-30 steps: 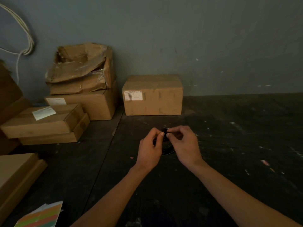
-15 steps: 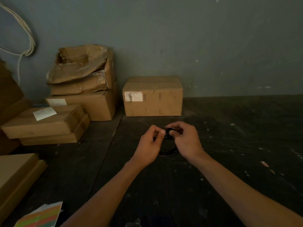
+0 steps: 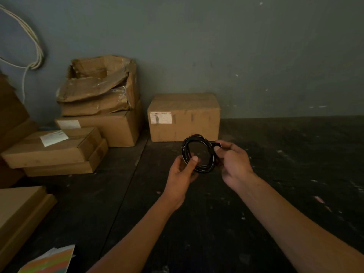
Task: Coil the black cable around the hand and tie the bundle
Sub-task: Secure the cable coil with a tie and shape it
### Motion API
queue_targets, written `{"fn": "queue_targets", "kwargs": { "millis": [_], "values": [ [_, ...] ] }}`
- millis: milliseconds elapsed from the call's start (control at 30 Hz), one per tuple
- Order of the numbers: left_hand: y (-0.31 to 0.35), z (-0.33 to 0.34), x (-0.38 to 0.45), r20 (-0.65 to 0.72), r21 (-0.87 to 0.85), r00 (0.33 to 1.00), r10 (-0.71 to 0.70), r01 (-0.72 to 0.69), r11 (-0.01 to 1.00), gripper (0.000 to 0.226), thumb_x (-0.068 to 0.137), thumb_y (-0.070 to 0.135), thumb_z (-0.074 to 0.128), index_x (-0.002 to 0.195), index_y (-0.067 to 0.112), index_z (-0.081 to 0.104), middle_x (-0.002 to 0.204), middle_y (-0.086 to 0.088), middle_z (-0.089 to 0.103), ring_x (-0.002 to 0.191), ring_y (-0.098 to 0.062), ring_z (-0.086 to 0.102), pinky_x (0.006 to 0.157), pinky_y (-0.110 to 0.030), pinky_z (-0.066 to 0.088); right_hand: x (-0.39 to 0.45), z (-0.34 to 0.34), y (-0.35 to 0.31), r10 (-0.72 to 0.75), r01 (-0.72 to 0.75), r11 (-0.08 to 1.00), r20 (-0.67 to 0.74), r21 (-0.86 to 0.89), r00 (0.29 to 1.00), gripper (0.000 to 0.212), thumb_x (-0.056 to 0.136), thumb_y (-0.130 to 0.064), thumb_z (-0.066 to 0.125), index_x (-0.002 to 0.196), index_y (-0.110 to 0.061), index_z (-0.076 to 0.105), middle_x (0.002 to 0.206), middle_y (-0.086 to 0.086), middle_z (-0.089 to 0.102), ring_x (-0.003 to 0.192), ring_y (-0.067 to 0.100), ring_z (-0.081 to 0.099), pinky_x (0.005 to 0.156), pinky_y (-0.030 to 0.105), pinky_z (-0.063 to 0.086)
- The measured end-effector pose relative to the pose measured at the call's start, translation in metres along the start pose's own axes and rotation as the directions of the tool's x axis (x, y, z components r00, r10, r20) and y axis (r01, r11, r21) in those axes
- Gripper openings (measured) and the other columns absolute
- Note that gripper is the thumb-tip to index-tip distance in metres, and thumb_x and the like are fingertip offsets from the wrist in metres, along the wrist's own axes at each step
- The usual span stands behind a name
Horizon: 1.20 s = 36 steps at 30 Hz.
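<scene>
- Holding item: black cable (image 3: 199, 153), coiled into a round bundle, raised above the dark counter (image 3: 275, 194).
- Left hand (image 3: 182, 174): grip pinching the coil's left side.
- Right hand (image 3: 233, 163): grip clenched on the right side (a plug end, seemingly).
- Advice: keep loops stacked tight; wrap the end snugly across them.

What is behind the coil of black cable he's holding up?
Behind the black cable coil sits a closed cardboard box against the wall; through the ring shows dark floor. The left hand and right hand cover its sides.
</scene>
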<state>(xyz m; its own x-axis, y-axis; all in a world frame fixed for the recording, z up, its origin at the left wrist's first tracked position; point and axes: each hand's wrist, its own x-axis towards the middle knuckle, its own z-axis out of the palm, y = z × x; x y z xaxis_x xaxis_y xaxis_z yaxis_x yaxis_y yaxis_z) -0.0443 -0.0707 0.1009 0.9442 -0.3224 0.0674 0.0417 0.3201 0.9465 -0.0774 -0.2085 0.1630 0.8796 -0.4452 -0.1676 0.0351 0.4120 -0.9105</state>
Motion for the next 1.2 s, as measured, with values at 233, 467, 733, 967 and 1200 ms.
{"fn": "queue_targets", "kwargs": {
  "millis": [233,467,733,967,1200],
  "values": [
    [0.004,0.008,0.004,-0.042,-0.293,0.993,-0.114,0.097,0.951,0.025,0.095,0.024,0.058,0.114,0.012,0.067,0.095,-0.005,0.074,0.100,-0.022,0.069,0.091,-0.043,0.054,0.009,-0.008,0.014,0.152,-0.148,0.980,-0.018,0.131,0.988,0.026,0.092,-0.002,0.054,0.109,-0.017,0.066,0.109,0.010,0.071,0.101,0.026,0.067,0.095,0.046,0.051],
    [0.007,0.011,0.007,-0.100,-0.220,0.989,-0.108,0.084,0.972,0.019,0.097,0.023,0.054,0.105,0.011,0.067,0.065,0.004,0.056,0.058,-0.008,0.053,0.077,-0.035,0.053,0.002,-0.022,0.040,0.283,-0.280,0.943,0.012,0.179,0.959,0.024,0.091,-0.001,0.055,0.108,-0.013,0.066,0.103,0.013,0.074,0.093,0.025,0.071,0.076,0.036,0.056],
    [0.007,0.004,0.011,-0.091,-0.097,0.983,-0.159,0.151,0.984,0.024,0.102,0.019,0.039,0.111,0.008,0.059,0.057,0.006,0.042,0.048,-0.007,0.037,0.057,-0.030,0.038,-0.008,-0.043,0.067,0.347,-0.349,0.937,0.083,0.009,0.934,0.024,0.089,-0.003,0.061,0.111,-0.011,0.063,0.100,0.011,0.071,0.090,0.022,0.066,0.071,0.035,0.047],
    [-0.007,0.004,0.002,-0.111,0.146,0.991,-0.079,0.095,0.985,0.013,0.103,0.017,0.044,0.115,0.016,0.047,0.078,-0.002,0.050,0.053,-0.005,0.046,0.052,-0.024,0.043,-0.007,-0.071,0.072,0.400,-0.374,0.912,0.169,-0.165,0.901,0.025,0.087,-0.006,0.064,0.112,-0.012,0.064,0.103,0.012,0.071,0.093,0.025,0.068,0.073,0.034,0.050],
    [-0.030,0.002,-0.006,-0.144,0.383,0.988,-0.050,0.102,0.918,0.009,0.104,0.018,0.041,0.109,0.021,0.047,0.085,-0.004,0.052,0.059,-0.010,0.043,0.051,-0.024,0.039,-0.008,-0.163,0.078,0.254,-0.148,0.608,0.014,-0.780,0.967,0.014,0.087,-0.017,0.068,0.100,-0.022,0.062,0.101,0.003,0.067,0.082,0.014,0.065,0.065,0.025,0.049]
  ]
}}
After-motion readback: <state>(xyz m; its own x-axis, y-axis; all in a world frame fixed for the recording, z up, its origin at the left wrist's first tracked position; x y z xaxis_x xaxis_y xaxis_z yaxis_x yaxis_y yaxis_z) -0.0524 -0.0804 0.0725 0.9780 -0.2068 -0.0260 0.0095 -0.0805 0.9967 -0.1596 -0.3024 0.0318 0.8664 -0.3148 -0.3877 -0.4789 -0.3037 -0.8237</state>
